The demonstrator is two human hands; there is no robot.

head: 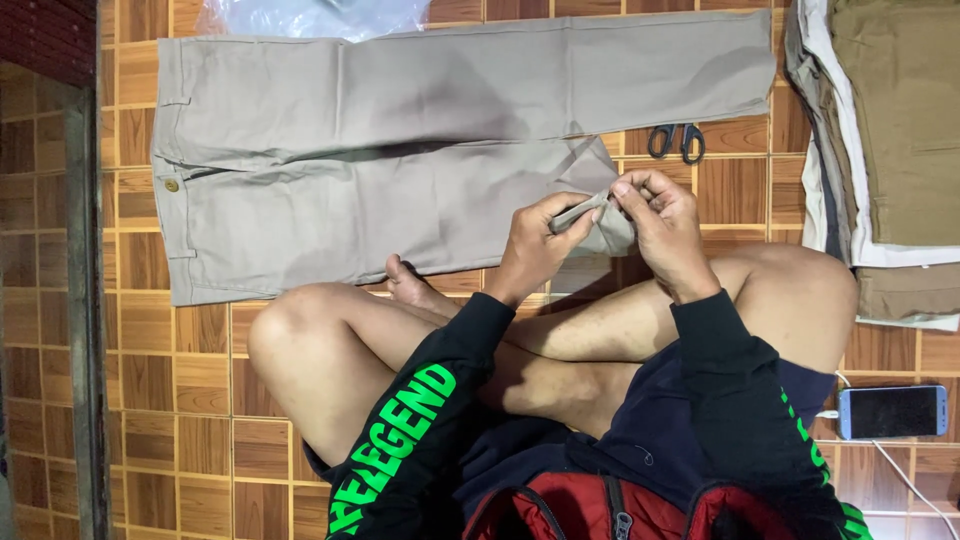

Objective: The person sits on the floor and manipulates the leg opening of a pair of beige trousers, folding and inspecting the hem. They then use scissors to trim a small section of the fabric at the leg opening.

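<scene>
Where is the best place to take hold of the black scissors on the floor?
Probably at the two loop handles of the scissors, coming from above. They lie flat on the floor with the handles facing the person, beside the trouser leg.

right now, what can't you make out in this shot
- Head view: hem of the beige cotton trousers, bunched between left hand and right hand; anything small pinched there is hidden.
- Black-handled scissors: blades covered by the trouser leg.
- Stacked folded khaki garments: cut off by the right edge.
</scene>
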